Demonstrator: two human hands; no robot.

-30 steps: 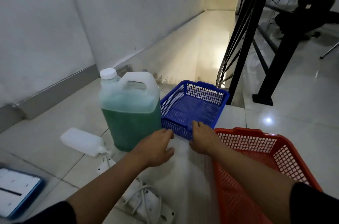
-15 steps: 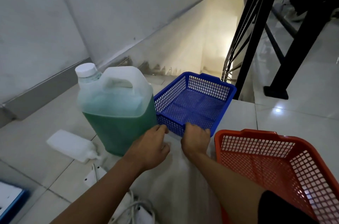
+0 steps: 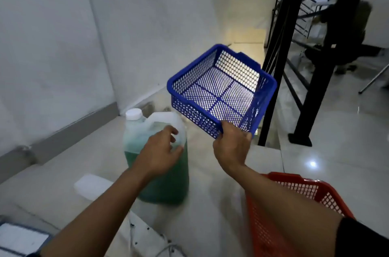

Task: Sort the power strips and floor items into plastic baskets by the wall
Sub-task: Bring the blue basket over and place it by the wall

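Observation:
My right hand [image 3: 231, 147] grips the near rim of an empty blue mesh basket [image 3: 189, 79] and holds it tilted in the air above the floor. My left hand [image 3: 160, 151] hovers with fingers apart in front of a big jug of green liquid [image 3: 168, 185], which stands on the tiles. A red mesh basket [image 3: 294, 193] sits on the floor at lower right, partly under my right forearm. A white power strip [image 3: 145, 235] with its cord lies at the bottom centre.
A small white bottle [image 3: 92, 187] lies on the floor left of the jug. A blue-edged white pad [image 3: 19, 240] is at the bottom left corner. Black stair railing [image 3: 282, 67] and an open stairwell lie just beyond the basket. The wall runs along the left.
The blue basket has been lifted off the floor by my right hand and now hangs tilted in the air. My left hand let go of its rim and moved in front of the jug.

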